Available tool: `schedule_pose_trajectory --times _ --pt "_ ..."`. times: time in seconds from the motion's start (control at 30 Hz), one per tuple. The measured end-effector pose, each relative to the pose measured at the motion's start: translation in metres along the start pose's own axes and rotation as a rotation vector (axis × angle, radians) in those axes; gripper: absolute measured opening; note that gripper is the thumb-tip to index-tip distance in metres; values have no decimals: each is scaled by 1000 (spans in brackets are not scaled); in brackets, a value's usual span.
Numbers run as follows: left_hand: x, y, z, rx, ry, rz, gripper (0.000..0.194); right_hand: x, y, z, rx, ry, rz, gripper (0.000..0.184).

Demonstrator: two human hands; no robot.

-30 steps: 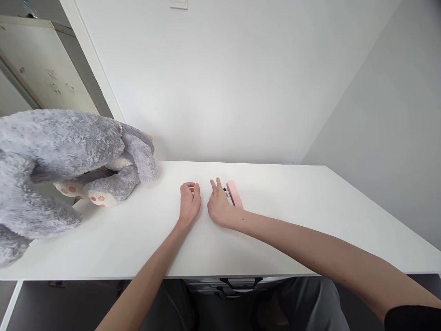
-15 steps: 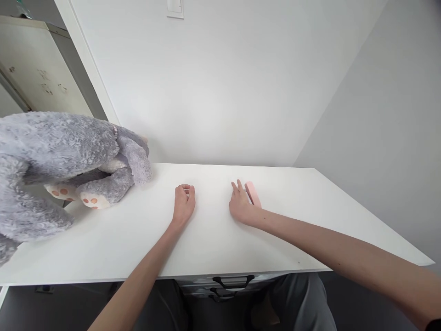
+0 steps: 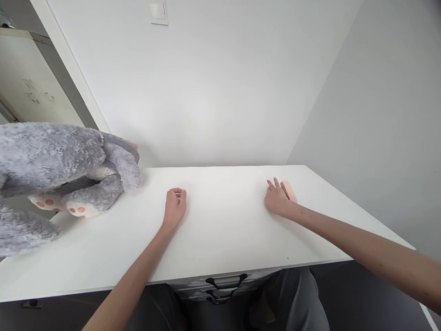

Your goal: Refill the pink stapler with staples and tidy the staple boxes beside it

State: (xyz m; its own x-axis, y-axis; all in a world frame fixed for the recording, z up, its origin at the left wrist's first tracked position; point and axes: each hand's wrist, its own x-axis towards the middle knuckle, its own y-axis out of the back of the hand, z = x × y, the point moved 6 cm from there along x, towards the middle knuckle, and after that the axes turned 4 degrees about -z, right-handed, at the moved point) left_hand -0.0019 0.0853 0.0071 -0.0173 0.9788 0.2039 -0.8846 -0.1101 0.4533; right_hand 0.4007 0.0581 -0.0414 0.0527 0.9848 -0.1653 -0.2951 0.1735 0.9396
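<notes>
My right hand (image 3: pixel 275 198) lies low over the right part of the white tabletop (image 3: pixel 223 230), two fingers stretched forward and apart. Against its outer side is a small pink block-like object (image 3: pixel 289 190), partly hidden by the hand and wrist. I cannot make out its exact kind. My left hand (image 3: pixel 175 207) rests on the tabletop left of the middle, its fingers loosely curled in and nothing visible in them.
A large grey plush toy (image 3: pixel 51 156) with pale foot pads sits on the left of the tabletop. A white wall with a light switch (image 3: pixel 158 11) stands behind, and a grey wall (image 3: pixel 379 124) on the right. Drawers with black handles (image 3: pixel 225 282) are below the front edge.
My right hand has moved to the right across the tabletop, and the pink object has shifted right along with it. My left hand stays curled in place while the view has turned slightly.
</notes>
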Motion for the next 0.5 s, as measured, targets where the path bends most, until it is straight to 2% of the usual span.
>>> schedule_pose_trajectory --times 0.13,0.23,0.33,0.5 --pt "0 -1 2 13 -3 -12 31 -5 -6 23 71 -32 7 38" --pt "1 -1 2 27 -7 -18 31 -7 -7 28 128 -50 43 43" --pt "1 -3 0 44 -11 -34 30 -7 -5 19 181 -27 94 52" --pt "-1 -11 3 166 -124 -110 27 -4 8 -20 304 59 183 61"
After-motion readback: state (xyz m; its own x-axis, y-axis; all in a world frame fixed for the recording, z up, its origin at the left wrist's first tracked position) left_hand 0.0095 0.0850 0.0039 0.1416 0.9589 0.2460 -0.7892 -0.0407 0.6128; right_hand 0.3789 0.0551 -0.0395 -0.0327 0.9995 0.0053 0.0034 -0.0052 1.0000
